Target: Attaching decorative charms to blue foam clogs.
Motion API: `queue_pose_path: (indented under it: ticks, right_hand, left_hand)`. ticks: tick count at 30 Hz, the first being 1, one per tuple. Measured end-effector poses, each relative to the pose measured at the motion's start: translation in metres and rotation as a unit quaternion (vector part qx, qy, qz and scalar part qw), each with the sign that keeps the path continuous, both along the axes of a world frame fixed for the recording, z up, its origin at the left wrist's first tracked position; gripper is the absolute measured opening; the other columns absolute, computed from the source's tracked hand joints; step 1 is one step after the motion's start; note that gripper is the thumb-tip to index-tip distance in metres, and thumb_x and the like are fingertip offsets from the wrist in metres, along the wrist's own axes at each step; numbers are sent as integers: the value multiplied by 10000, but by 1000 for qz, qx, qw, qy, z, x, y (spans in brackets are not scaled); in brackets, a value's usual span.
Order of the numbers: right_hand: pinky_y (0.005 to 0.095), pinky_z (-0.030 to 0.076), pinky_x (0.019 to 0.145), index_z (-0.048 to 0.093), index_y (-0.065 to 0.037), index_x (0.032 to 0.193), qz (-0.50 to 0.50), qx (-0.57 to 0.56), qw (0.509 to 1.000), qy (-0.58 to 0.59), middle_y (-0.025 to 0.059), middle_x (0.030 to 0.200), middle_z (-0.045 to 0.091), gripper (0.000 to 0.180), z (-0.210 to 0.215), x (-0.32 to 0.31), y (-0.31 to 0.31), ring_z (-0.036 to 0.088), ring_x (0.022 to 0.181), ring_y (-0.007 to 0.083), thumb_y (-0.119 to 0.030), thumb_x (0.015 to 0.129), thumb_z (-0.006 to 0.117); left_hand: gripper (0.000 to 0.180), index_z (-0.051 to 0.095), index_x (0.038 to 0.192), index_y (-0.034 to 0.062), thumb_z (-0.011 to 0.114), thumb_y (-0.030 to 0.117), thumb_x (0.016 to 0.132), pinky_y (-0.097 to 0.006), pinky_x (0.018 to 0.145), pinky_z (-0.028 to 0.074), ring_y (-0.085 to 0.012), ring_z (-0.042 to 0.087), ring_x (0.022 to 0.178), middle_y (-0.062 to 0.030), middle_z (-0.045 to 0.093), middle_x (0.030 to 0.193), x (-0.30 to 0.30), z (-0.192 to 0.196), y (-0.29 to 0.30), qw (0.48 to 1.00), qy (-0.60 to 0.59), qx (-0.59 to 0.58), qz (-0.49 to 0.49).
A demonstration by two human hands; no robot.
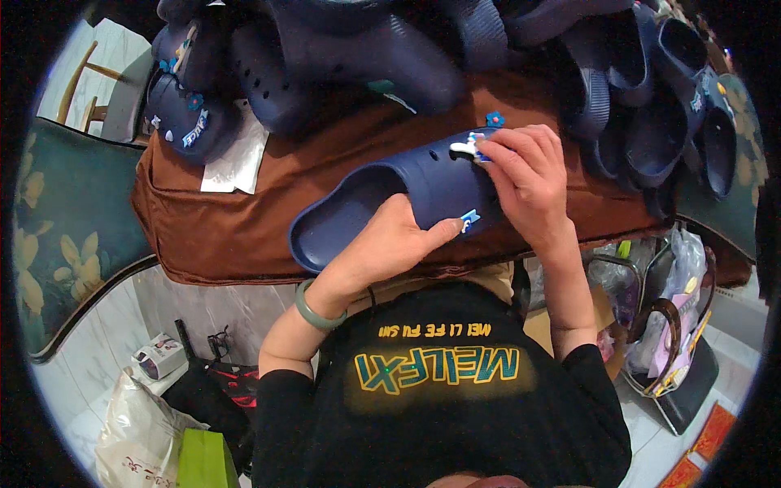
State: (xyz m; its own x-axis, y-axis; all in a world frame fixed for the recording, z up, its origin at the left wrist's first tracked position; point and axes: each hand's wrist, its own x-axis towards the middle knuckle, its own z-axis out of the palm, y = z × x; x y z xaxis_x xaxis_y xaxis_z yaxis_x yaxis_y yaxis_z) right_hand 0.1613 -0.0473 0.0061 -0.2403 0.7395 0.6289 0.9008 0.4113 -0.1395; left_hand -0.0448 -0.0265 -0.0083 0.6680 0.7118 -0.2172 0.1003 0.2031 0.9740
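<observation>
A navy-blue clog (446, 185) lies across the brown cloth in front of me, its heel end to the left and its toe to the right. My left hand (386, 244) grips it, fingers inside the foot opening and thumb outside, beside a blue-and-white banner-shaped charm (470, 218). At the clog's upper, my right hand (529, 175) pinches a small white charm with coloured parts (466, 150); the fingers partly cover it. A blue flower charm (494, 119) sits on the clog's far side. Holes show in the upper.
Several navy clogs (277, 81) are piled along the far side, and more clogs (651, 138) at the right. A white paper sheet (236, 159) rests on the brown cloth (195, 236) by a charm-decorated clog (183, 122). Below right stands a bag with brown handles (663, 325).
</observation>
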Motion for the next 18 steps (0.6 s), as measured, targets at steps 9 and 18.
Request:
queue_pose_path:
  ticks: [9, 18]
  right_hand:
    - [420, 415, 882, 662, -106, 951, 58, -57, 996, 31, 5, 978, 626, 303, 0, -11, 12, 568, 920, 216, -58, 657, 720]
    - [488, 303, 1033, 668, -89, 992, 84, -105, 980, -145, -6, 1027, 612, 251, 27, -6, 5, 565, 1009, 188, -137, 746, 671]
  left_hand:
    - [384, 550, 1157, -31, 689, 128, 835, -303, 854, 474, -134, 577, 943, -64, 629, 1054, -3, -1, 6, 998, 23, -34, -39]
    - [383, 557, 1152, -32, 691, 143, 837, -305, 852, 473, -133, 581, 936, -72, 639, 1041, -3, 1, 5, 999, 8, -25, -47]
